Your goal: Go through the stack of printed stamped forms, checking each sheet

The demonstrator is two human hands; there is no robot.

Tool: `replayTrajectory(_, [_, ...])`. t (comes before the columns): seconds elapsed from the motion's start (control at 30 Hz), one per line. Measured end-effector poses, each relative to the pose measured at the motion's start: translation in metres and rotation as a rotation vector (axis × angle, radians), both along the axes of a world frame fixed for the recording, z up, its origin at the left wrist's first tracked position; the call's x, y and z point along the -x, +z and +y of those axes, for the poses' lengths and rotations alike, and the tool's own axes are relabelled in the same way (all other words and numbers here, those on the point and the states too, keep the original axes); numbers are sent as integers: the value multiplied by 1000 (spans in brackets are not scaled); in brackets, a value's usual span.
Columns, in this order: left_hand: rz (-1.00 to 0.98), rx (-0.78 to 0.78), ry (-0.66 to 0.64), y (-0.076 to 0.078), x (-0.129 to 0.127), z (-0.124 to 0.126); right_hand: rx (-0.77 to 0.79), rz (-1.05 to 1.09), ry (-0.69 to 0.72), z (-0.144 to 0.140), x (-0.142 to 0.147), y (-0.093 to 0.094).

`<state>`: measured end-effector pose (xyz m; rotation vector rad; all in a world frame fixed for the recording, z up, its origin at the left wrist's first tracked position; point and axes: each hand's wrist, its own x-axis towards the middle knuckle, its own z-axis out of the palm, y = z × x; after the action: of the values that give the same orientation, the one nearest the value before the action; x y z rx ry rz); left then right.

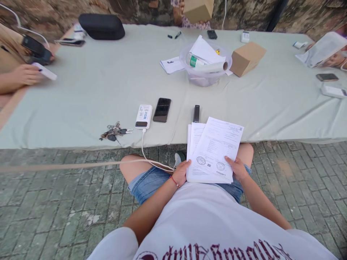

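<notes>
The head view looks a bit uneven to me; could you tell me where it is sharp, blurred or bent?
Head view: soft, even daylight, no hard shadows or glare; the sheaf of papers in the left hand and right hand is sharp, though its print is too small to read; another person's hand at far left is motion-blurred; the table edge bows from wide-angle distortion.

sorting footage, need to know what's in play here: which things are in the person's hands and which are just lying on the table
In hand:
stack of printed papers, held on the lap by left hand and right hand

Lying about:
keys
power bank
black phone
cardboard box
plastic bowl with papers
black case
</notes>
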<state>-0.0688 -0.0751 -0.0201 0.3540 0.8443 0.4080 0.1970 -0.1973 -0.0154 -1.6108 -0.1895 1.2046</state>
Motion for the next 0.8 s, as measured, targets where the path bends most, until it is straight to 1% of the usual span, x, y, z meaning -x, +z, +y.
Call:
replayTrajectory(0.17, [129, -78, 32, -3, 3, 0, -17, -78, -23, -1, 1, -2])
replayTrajectory(0.27, [172, -69, 84, -3, 4, 3, -16, -81, -19, -1, 6, -2])
replayTrajectory(0.33, [157, -53, 115, -3, 3, 5, -15, -85, -27, -1, 5, -2])
replayTrajectory(0.4, [127, -48, 126, -2, 3, 7, -4, -103, -71, -2, -1, -3])
replayTrajectory(0.5, [105, -57, 122, -2, 4, 8, 31, -111, -168, -6, -19, -5])
replayTrajectory(0.57, [91, -48, 119, -3, 4, 7, 41, -103, -203, -9, -31, -5])
replayTrajectory(0.67, [62, -26, 125, -4, 4, 7, 16, -136, -197, -12, -38, -4])
replayTrajectory(0.73, [48, -11, 131, -4, 4, 6, -13, -159, -167, -12, -34, -3])
replayTrajectory(0.8, [27, 23, 103, -4, 4, 6, -27, -150, -114, -9, -25, -2])
